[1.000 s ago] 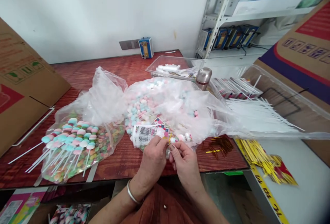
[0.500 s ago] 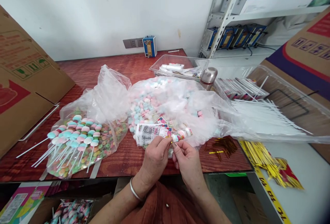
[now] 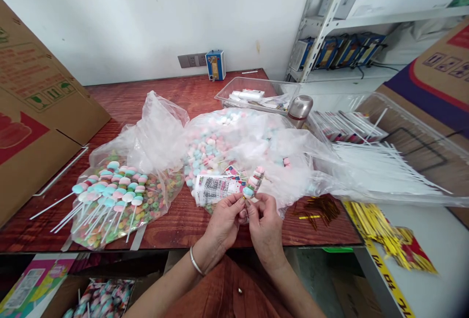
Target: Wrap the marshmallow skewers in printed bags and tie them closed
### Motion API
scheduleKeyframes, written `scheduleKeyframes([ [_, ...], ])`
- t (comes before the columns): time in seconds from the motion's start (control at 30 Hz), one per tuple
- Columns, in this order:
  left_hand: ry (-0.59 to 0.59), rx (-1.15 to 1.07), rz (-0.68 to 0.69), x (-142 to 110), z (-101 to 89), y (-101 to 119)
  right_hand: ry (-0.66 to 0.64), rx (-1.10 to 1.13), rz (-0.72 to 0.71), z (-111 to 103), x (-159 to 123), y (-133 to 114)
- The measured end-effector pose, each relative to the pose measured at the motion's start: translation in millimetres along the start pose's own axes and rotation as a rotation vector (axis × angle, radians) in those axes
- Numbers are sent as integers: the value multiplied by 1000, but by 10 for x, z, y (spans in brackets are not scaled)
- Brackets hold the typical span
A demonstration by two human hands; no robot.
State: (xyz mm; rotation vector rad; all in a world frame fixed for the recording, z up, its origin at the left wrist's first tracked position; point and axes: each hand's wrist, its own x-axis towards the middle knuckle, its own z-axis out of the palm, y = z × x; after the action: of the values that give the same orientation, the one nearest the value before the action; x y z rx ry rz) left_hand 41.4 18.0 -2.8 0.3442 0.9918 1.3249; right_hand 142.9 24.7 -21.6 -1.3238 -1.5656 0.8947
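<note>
Together, my left hand [image 3: 225, 220] and my right hand [image 3: 266, 225] pinch the lower end of a marshmallow candy stick [image 3: 254, 180], just below its stacked pink, white and blue pieces. A printed wrapper seems to cover the candy. A gold glint at my fingertips looks like a twist tie, mostly hidden. Flat printed bags [image 3: 216, 189] lie just beyond my left hand, on a large see-through bag of loose marshmallows [image 3: 207, 149]. To the left, several unwrapped candy sticks [image 3: 113, 188] rest on a bag of coloured ring candies [image 3: 156, 208].
Gold twist ties [image 3: 322, 209] lie right of my hands, and yellow ties [image 3: 377, 230] on the side surface. White sticks [image 3: 381, 166] fill a tray at right. A steel flask [image 3: 300, 108] stands before a plastic bin [image 3: 234, 86]. Cardboard boxes [image 3: 40, 113] flank the table.
The candy stick has swung from leaning right to more upright between my hands. My fingers have shifted their pinch at its base. The view has moved slightly.
</note>
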Motion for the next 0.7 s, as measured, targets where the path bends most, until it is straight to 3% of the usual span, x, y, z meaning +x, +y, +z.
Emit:
scheduleKeyframes([
  [0.1, -34, 36, 26, 0, -33, -21, -38, -70, -61, -45, 29, -3],
  [0.17, -61, 223, 121, -6, -82, -18, -54, -163, -128, -83, 50, 11],
  [0.3, -71, 892, 575, -51, -162, 37, -80, -231, -192, -161, 85, 18],
  [0.37, -47, 1075, 723, -76, -164, 63, -121, -177, -199, -178, 92, -9],
  [0.47, 20, 1061, 702, -90, -131, 78, -155, -26, -147, -149, 91, -58],
  [0.57, 77, 943, 605, -81, -97, 79, -77, 47, -152, -74, 86, -74],
  [0.7, 97, 851, 586, -78, -88, 59, 26, 41, -183, -7, 89, -52],
])
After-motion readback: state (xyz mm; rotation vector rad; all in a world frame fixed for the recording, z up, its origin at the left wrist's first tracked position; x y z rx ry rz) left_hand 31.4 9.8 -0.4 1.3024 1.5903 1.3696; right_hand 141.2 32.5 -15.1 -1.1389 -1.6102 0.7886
